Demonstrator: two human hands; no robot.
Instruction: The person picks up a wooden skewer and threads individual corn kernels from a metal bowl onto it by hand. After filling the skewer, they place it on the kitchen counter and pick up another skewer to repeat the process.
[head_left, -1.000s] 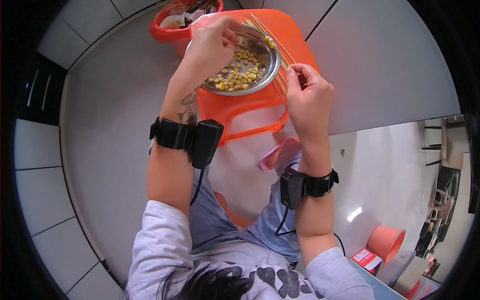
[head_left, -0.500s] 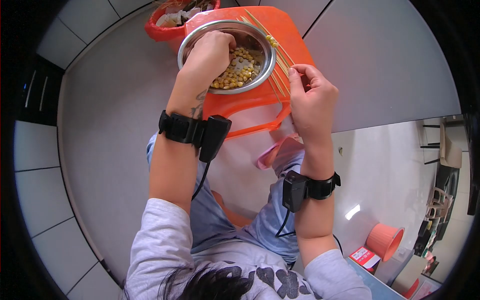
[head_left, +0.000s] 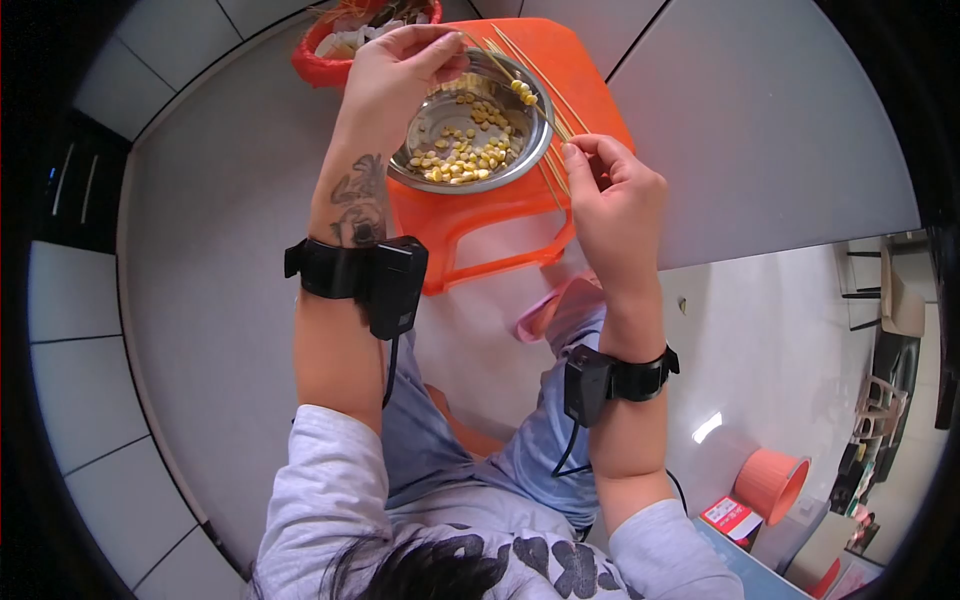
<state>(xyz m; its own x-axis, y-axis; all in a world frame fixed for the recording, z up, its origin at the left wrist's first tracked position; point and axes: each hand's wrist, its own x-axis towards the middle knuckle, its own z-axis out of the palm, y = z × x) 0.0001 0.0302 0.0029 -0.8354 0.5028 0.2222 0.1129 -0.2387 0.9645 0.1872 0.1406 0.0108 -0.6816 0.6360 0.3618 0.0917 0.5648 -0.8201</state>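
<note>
One orange stool (head_left: 592,72), under one metal bowl (head_left: 462,187). Two hands: right (head_left: 618,195), right of bowl, pinches one skewer (head_left: 550,122); left (head_left: 400,75), over bowl's far-left rim at skewer tip, can't tell if gripping. Loose skewers (head_left: 545,84) right of bowl overlap, uncountable; bowl's corn kernels (head_left: 470,155), many, partly hidden.

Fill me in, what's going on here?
A person's right hand holds a thin wooden skewer with a few yellow corn-like kernels threaded on it. The left hand is at its far end; whether it pinches anything is too small to tell. More loose kernels lie in the round silver metal bowl on the orange plastic stool.
</note>
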